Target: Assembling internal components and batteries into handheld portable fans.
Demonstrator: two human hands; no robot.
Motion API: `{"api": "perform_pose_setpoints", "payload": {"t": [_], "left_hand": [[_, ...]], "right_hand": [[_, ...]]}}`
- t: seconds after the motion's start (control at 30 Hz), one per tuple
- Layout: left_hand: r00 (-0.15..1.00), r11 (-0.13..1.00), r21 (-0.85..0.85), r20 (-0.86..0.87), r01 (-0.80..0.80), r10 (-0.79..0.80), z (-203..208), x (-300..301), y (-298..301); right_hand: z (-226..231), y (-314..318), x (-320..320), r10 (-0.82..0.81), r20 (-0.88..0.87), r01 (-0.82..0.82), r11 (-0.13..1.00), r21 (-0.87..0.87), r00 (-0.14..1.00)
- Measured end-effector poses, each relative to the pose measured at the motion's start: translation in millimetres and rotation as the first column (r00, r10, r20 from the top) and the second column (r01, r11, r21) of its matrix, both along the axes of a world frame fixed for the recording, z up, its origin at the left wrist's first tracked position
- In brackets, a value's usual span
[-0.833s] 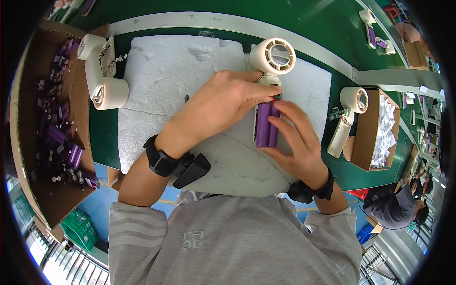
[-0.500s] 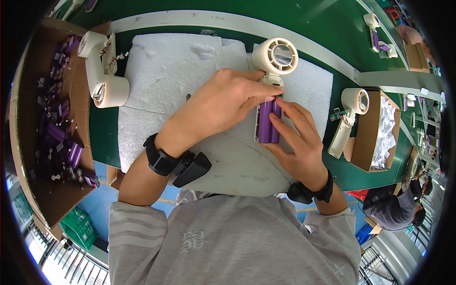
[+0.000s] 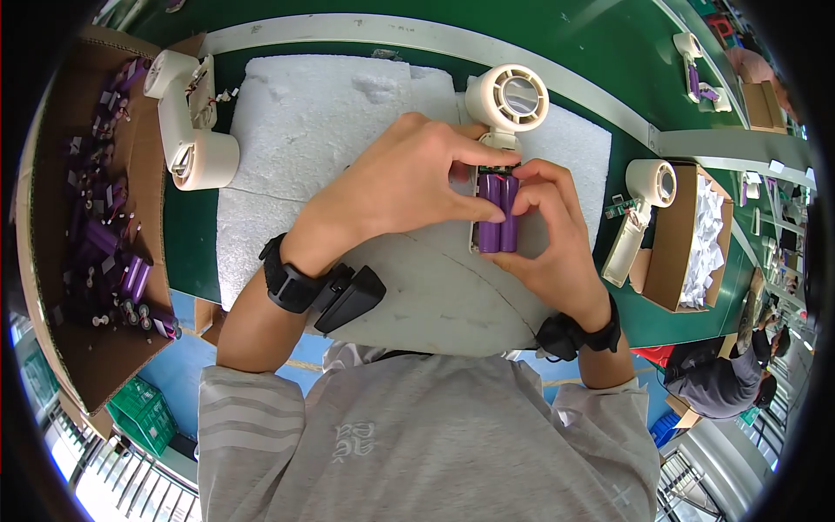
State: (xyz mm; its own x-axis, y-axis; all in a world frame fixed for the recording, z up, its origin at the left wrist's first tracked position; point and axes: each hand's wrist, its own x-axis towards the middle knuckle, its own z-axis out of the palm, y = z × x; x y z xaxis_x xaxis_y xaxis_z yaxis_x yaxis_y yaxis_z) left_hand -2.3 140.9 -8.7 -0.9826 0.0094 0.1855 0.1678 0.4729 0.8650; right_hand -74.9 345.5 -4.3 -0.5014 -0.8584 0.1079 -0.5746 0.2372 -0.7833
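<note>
A white handheld fan [image 3: 487, 96] lies on the foam pad, its round head away from me and its handle open toward me. Two purple battery cells [image 3: 497, 228] sit side by side in the handle. My left hand [image 3: 404, 178] is closed on the fan from the left, fingers by the neck and small green circuit board [image 3: 499, 170], thumb on the cells. From the right, my right hand [image 3: 561, 239] grips the cells, its thumb at their near end and curled fingers at their upper right side. Part of the handle is hidden by my hands.
White foam [image 3: 304, 130] covers the green bench [image 3: 193, 248]. A cardboard box [image 3: 143, 200] of purple cells stands left, beside fan parts [image 3: 213, 161]. On the right are another opened fan [image 3: 648, 184] and a box [image 3: 670, 261] of white pieces. A person [image 3: 718, 383] is at far right.
My left thumb has come down from the circuit board onto the cells. My right fingers have curled in more at the cells' right side. The fan has shifted slightly.
</note>
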Motion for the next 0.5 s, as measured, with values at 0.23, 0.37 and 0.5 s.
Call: {"api": "perform_pose_setpoints", "payload": {"t": [0.23,0.37,0.5], "left_hand": [[0.996,1.0,0.01,0.091,-0.004,0.003,2.0,-1.0,-1.4],[0.994,0.999,0.036,0.106,0.004,-0.008,1.1,-1.3,-0.6],[0.994,0.998,0.055,0.114,-0.008,0.002,1.9,-1.2,-0.9]], "right_hand": [[-5.3,-5.1,-4.8,0.037,0.034,-0.037,0.999,-0.001,0.999],[-3.9,-11.8,-2.5,-0.012,0.068,0.012,1.0,0.01,0.998],[-2.7,-12.0,-3.7,-0.02,0.094,0.017,0.999,0.035,0.995]]}}
